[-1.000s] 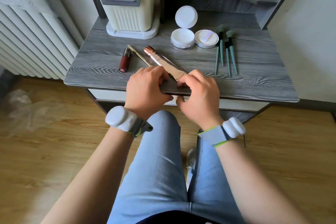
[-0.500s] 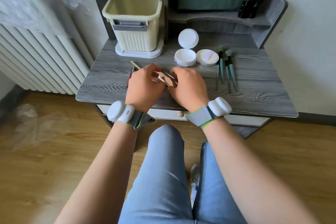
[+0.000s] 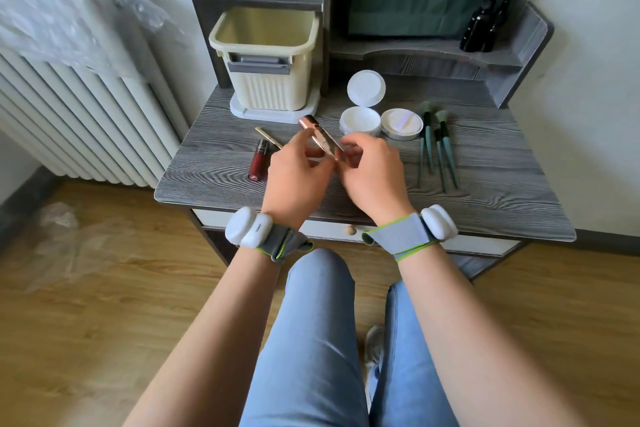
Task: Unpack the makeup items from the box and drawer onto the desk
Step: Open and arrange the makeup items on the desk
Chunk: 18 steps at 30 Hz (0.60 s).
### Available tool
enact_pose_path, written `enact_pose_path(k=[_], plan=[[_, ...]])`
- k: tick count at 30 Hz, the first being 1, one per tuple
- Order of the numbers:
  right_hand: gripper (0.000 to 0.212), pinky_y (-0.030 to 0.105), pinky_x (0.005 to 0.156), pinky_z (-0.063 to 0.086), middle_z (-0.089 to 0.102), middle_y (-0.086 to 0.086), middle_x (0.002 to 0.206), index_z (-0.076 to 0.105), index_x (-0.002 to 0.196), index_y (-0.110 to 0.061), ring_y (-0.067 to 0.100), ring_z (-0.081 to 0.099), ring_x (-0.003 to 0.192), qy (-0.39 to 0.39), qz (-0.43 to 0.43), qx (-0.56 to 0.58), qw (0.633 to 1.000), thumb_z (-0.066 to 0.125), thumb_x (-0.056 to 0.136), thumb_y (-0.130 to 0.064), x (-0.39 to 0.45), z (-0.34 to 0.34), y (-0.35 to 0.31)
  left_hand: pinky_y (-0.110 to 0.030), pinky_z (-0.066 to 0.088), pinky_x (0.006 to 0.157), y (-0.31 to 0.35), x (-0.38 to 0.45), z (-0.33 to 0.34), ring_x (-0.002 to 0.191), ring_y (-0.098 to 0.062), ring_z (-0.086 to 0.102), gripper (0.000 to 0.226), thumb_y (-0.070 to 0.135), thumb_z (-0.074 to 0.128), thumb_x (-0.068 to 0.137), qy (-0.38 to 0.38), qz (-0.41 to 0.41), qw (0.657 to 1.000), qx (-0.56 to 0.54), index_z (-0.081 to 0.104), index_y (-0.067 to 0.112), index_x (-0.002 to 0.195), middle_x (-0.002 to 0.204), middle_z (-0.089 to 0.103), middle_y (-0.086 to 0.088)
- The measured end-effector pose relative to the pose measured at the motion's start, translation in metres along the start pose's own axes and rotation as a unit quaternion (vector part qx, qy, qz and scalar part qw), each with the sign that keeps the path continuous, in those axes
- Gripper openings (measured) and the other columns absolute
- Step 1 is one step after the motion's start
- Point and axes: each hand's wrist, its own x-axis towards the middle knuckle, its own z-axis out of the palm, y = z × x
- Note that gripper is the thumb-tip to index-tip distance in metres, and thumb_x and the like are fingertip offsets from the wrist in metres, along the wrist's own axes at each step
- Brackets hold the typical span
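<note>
My left hand [image 3: 298, 172] and my right hand [image 3: 372, 172] meet above the middle of the grey wooden desk [image 3: 502, 184]. Between their fingertips is a slim foundation tube [image 3: 320, 135] with a rose-gold cap, slanting up to the left; both hands pinch its lower part. A dark red lip gloss [image 3: 259, 163] and a thin gold pencil [image 3: 268, 138] lie left of my hands. Behind them stand an open white powder jar [image 3: 360, 120] and a round puff case [image 3: 401, 123]. Several teal brushes [image 3: 438, 149] lie to the right. The cream box [image 3: 266, 59] stands at the back left.
The white drawer front with its wooden knob [image 3: 351, 229] is flush under the desk edge. Dark bottles [image 3: 485, 24] stand on the raised shelf at the back right. A white radiator [image 3: 69, 114] flanks the desk on the left. My knees are below the desk.
My hands left the desk's front edge at the drawer, moved up onto the desk and closed round the foundation tube. The view tilted up.
</note>
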Motion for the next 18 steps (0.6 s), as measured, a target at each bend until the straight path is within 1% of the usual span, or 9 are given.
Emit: enact_pose_path(k=[2,4,6,8,10,11,14,16,18], plan=[[0.02,0.034,0.077,0.055,0.07,-0.007,0.082,0.069,0.1,-0.021,0.011,0.065,0.076,-0.004,-0.003,0.075,0.997,0.068,0.08,-0.019,-0.001,-0.002,-0.003,-0.044,0.057,0.08,0.001,0.002,0.002,0.08,-0.019,0.071,0.039,0.029,0.059,0.08,0.017,-0.012,0.999,-0.05,0.055,0.017,0.117,0.089,0.074,-0.004],[0.021,0.024,0.069,0.053,0.067,-0.011,0.079,0.068,0.1,-0.018,0.003,0.061,0.068,-0.025,-0.028,0.135,0.99,0.068,0.08,-0.011,-0.003,-0.005,-0.009,-0.045,0.057,0.073,0.005,0.003,0.002,0.074,-0.02,0.07,0.019,0.027,0.06,0.087,0.041,-0.011,0.996,-0.078,0.057,0.013,0.099,0.082,0.071,-0.005],[0.024,0.017,0.066,0.05,0.068,-0.009,0.082,0.068,0.101,-0.015,0.004,0.063,0.07,-0.041,-0.054,0.156,0.985,0.067,0.08,-0.004,-0.006,-0.009,-0.014,-0.037,0.053,0.066,0.01,0.003,0.001,0.068,-0.018,0.064,0.012,0.022,0.06,0.091,0.075,0.007,0.996,-0.056,0.058,0.011,0.085,0.072,0.067,-0.001],[0.027,0.017,0.071,0.051,0.069,-0.006,0.085,0.067,0.104,-0.014,0.008,0.065,0.077,-0.026,-0.06,0.175,0.982,0.064,0.081,-0.001,-0.005,-0.015,-0.019,-0.03,0.044,0.062,0.015,0.0,-0.003,0.063,-0.013,0.059,0.014,0.021,0.058,0.092,0.097,0.037,0.994,-0.02,0.056,0.013,0.081,0.067,0.061,0.006],[0.017,0.02,0.072,0.052,0.068,-0.005,0.082,0.067,0.101,-0.014,0.009,0.064,0.075,0.014,-0.05,0.19,0.98,0.06,0.087,-0.009,-0.003,-0.022,-0.024,-0.032,0.051,0.064,0.018,-0.003,-0.005,0.064,-0.009,0.066,0.011,0.025,0.055,0.093,0.058,0.075,0.995,0.006,0.056,0.015,0.088,0.071,0.065,0.005],[0.012,0.024,0.071,0.051,0.066,-0.005,0.078,0.067,0.098,-0.015,0.009,0.062,0.072,0.033,-0.04,0.194,0.98,0.058,0.091,-0.018,-0.002,-0.026,-0.026,-0.036,0.054,0.067,0.019,-0.005,-0.005,0.067,-0.01,0.068,0.01,0.028,0.052,0.093,0.024,0.093,0.995,0.021,0.055,0.018,0.093,0.075,0.067,0.004],[0.03,0.03,0.065,0.045,0.058,-0.008,0.062,0.064,0.082,-0.018,0.011,0.057,0.065,0.078,0.005,0.173,0.982,0.05,0.095,-0.042,0.001,-0.036,-0.031,-0.045,0.052,0.071,0.023,-0.014,-0.003,0.075,-0.025,0.066,0.018,0.036,0.041,0.095,-0.038,0.162,0.981,0.097,0.049,0.025,0.106,0.089,0.065,0.002],[0.035,0.031,0.064,0.04,0.056,-0.007,0.059,0.06,0.076,-0.018,0.014,0.055,0.066,0.097,0.018,0.128,0.987,0.048,0.094,-0.047,0.003,-0.041,-0.03,-0.046,0.05,0.069,0.026,-0.021,-0.003,0.08,-0.031,0.061,0.023,0.039,0.039,0.098,-0.036,0.211,0.965,0.151,0.048,0.023,0.113,0.096,0.061,0.0],[0.041,0.032,0.063,0.037,0.059,-0.002,0.063,0.057,0.073,-0.012,0.02,0.056,0.068,0.095,0.017,0.083,0.992,0.047,0.095,-0.045,0.005,-0.043,-0.026,-0.045,0.048,0.067,0.027,-0.026,-0.002,0.084,-0.035,0.058,0.026,0.041,0.039,0.1,-0.033,0.237,0.952,0.192,0.049,0.019,0.112,0.096,0.061,-0.002]])
